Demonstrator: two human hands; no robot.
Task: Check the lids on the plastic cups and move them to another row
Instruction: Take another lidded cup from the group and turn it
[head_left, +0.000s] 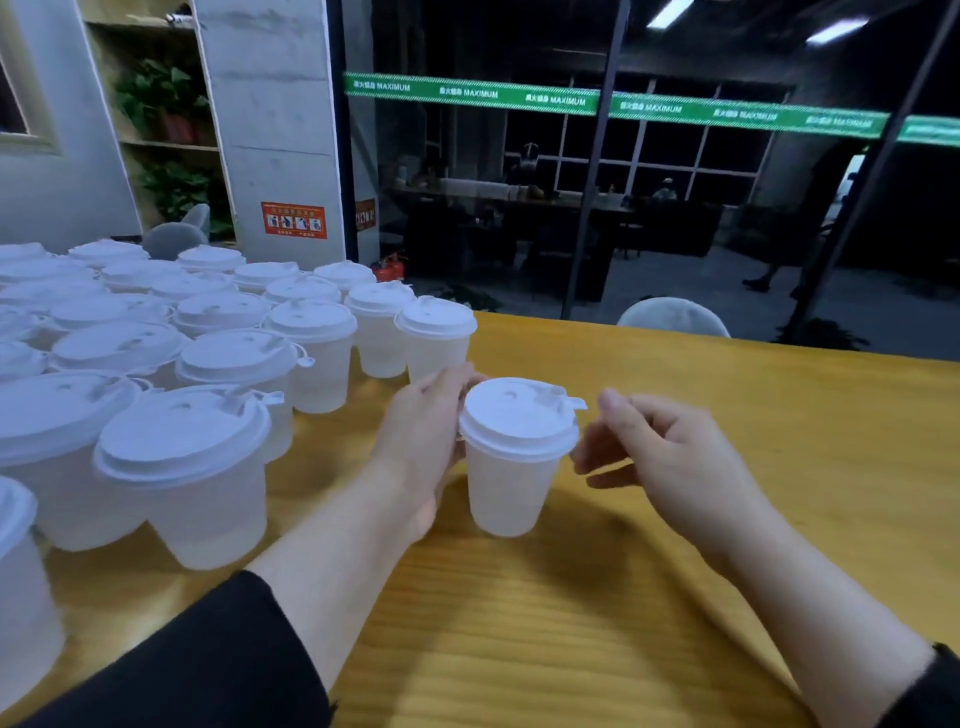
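A white plastic cup (506, 486) with a white lid (517, 415) stands at the middle of the wooden table (727, 426), apart from the others. My left hand (423, 441) wraps around its left side just under the lid. To the right of the lid hovers my right hand (660, 452), fingers loosely curled, holding nothing, a small gap between fingertips and cup. Several lidded cups (182, 457) stand in rows on the left of the table.
The nearest row cup (436, 338) stands just behind my left hand. A grey chair back (672, 318) rises past the table's far edge. Beyond it is a glass wall with a green strip. Bare tabletop lies to the right and front.
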